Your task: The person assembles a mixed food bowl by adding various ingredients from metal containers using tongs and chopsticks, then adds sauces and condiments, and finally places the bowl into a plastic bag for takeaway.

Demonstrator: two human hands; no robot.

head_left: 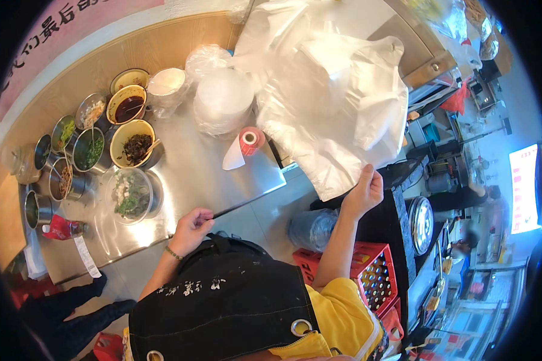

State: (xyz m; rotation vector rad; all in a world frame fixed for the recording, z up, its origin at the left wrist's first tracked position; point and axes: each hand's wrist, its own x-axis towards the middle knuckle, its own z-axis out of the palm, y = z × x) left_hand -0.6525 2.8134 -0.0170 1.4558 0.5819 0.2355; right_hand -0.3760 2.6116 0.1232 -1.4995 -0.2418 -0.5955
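My right hand pinches the lower corner of a large translucent white plastic bag between thumb and fingers. The bag's crinkled sheet spreads over the back right end of the counter and hangs past its edge. My left hand is beside the counter's front edge, its fingers curled in with nothing visible in them. Ahead of it, on the steel counter, lies a clear round container with chopped greens and white pieces. A red-edged paper roll stands near the bag, its white end trailing out.
Stacked clear plastic bowls or lids stand behind the roll. Several seasoning bowls, one of dark sauce, crowd the counter's left. A red bottle crate and a blue water jug stand below at right. A person's legs show lower left.
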